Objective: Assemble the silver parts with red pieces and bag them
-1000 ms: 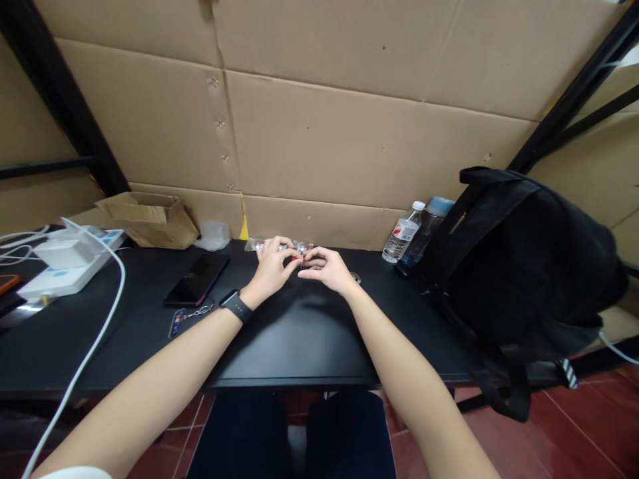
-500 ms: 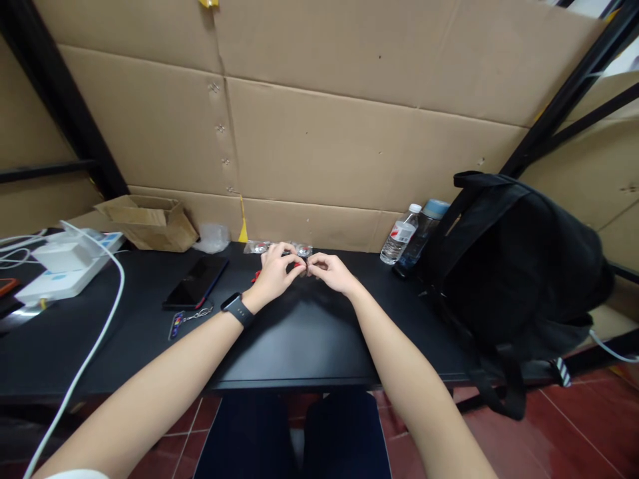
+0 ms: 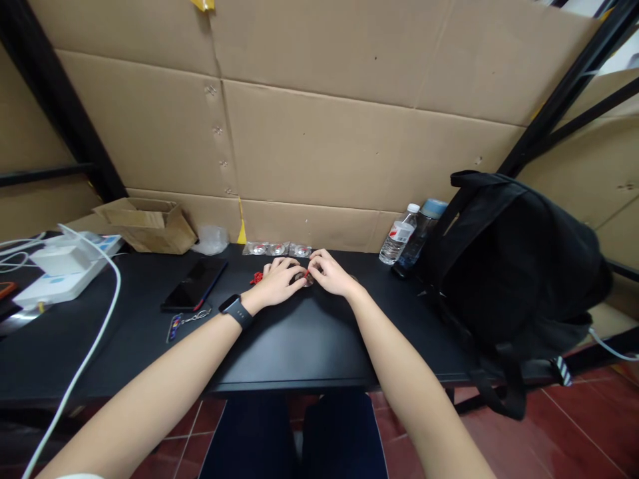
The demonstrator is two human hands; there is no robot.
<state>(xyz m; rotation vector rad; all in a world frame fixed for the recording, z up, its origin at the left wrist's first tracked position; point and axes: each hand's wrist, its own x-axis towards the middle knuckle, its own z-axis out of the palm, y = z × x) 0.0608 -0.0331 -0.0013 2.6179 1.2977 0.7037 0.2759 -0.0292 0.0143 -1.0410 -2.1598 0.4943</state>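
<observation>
Reddish-brown and shiny, a small round piece (image 3: 308, 281) lies at the middle of the black desk (image 3: 309, 346), seen from the head camera, between the person's two hands. Its outline is partly covered by fingers, and a bright red bit (image 3: 307, 271) shows at its upper edge; finer detail is too small to make out. The left hand (image 3: 277, 286) pinches the piece from its side, thumb below and forefinger above, the other fingers bent over the desk top. The right hand (image 3: 329, 274) has its thumb and fingertips drawn together at the red bit; whether they actually grip it, I cannot tell.

Just beside the left hand's knuckles sits a tangled red bundle (image 3: 256, 277), cord-like. Behind the hands, near the cardboard wall (image 3: 319, 159), three clear packets (image 3: 277, 249) lie in a row, each with a round silvery piece marked with red.

Above the left wrist is a dark watch (image 3: 236, 311). Farther left are a black phone (image 3: 196, 285) and, near its lower corner, a colourful key charm (image 3: 174, 327) on a silvery chain. On the right, a clear water bottle (image 3: 396, 243) leans by a blue-capped bottle (image 3: 425, 229), next to a black backpack (image 3: 519, 266).
</observation>
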